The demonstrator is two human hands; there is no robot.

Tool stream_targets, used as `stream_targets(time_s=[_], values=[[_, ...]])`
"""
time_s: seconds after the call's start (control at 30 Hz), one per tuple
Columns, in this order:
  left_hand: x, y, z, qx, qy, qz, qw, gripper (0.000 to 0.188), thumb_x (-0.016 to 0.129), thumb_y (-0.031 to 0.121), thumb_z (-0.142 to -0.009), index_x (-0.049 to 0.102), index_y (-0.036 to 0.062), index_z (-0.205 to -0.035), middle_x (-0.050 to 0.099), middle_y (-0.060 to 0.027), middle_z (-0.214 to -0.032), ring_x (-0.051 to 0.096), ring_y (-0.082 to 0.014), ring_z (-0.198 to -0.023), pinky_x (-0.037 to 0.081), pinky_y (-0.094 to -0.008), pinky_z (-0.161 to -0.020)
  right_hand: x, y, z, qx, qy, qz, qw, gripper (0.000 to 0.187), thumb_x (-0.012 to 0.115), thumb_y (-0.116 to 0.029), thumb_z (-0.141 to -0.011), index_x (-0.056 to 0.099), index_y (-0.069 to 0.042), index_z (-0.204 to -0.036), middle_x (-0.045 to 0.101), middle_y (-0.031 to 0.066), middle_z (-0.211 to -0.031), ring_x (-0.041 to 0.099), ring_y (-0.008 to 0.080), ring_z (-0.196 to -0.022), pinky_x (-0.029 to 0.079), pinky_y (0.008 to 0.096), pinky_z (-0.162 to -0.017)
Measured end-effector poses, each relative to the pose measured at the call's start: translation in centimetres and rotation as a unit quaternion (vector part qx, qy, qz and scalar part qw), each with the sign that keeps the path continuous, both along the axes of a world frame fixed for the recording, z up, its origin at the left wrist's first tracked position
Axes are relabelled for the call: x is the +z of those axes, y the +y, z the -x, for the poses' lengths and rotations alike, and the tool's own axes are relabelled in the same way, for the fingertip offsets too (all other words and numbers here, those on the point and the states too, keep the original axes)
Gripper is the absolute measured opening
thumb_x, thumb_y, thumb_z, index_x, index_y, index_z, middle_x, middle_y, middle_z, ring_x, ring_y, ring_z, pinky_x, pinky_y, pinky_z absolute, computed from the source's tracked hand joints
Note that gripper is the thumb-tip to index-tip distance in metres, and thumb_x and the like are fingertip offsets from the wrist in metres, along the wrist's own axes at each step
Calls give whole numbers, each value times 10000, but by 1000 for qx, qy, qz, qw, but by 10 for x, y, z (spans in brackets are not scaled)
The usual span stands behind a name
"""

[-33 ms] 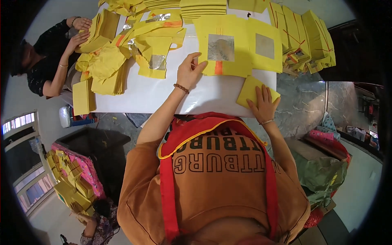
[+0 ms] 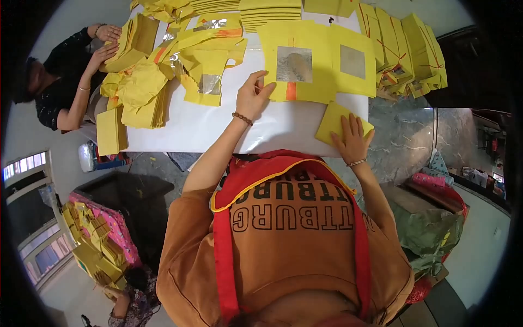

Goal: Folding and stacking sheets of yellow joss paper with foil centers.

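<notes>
while i watch from beside the white table [image 2: 190, 131], taking twelve o'clock as straight ahead of the worker, the nearest piece is a yellow packet [image 2: 328, 124] towards one o'clock, at the table's near edge. the right hand [image 2: 353, 139] rests flat on it, fingers a little apart, clamped on nothing. it looks light and fairly stiff, like folded paper, likely to crease if squeezed, so i'd take it by opposite edges; how many layers it has i can't tell. a little farther, just short of twelve, the left hand [image 2: 255, 98] is at the nine o'clock edge of a large yellow sheet [image 2: 322, 68], thumb and forefinger curved with a gap between them. the sheet lies flat, a silvery panel [image 2: 294, 64] in its middle and an orange strip [image 2: 291, 91] below that. i'd expect it thin and easily torn, the panel slicker than the paper, so a yellow margin seems the better hold. just beside it, towards one, a second sheet [image 2: 354, 85] bears a grey panel. beyond, a yellow stack [image 2: 271, 15] lies at twelve and cord-tied bundles [image 2: 419, 46] at one. as for writing, nearest is dark block lettering across the worker's orange-brown sweatshirt [image 2: 294, 250], upside down from above; out on the papers i can make out no brand, label or word.
</notes>
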State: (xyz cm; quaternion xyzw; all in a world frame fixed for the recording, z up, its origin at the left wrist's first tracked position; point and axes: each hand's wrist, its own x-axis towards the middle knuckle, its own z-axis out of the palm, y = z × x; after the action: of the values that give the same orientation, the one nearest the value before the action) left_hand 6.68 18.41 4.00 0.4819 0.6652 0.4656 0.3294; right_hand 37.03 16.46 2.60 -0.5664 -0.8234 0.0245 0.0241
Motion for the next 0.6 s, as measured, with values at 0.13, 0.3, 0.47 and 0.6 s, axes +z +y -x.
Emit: stream_targets(time_s=[0.13,0.3,0.47,0.6], values=[[-7,3,6,1,-7,25,1000,301,633,155,-740,566,45,-1012,464,-1,-568,442,-95,-509,388,-240,-500,12,20,3,-6,94,-9,996,458,486,-349,-827,456,-89,-1203,352,137,-1307,279,284,-1245,178,530,-974],[4,6,6,-8,-162,19,986,203,578,69,-781,578,25,-979,462,44,-573,419,-41,-512,331,-191,-455,-3,73,25,-74,461,67,882,403,555,-208,-808,485,-55,-1175,473,146,-1150,477,228,-1029,377,327,-849],[-9,-10,4,63,-372,89,922,190,567,99,-809,578,32,-986,508,33,-653,468,-39,-548,356,-162,-481,-11,93,52,-130,535,129,825,378,609,-177,-771,539,-41,-1117,558,96,-926,551,150,-758,447,270,-686],[-22,-23,5,18,151,-45,987,384,659,222,-727,544,65,-1058,506,-131,-1037,456,-234,-993,367,-320,-835,-9,91,58,-126,508,127,843,353,624,-175,-752,570,-30,-1070,559,89,-852,551,155,-730,450,269,-680]])
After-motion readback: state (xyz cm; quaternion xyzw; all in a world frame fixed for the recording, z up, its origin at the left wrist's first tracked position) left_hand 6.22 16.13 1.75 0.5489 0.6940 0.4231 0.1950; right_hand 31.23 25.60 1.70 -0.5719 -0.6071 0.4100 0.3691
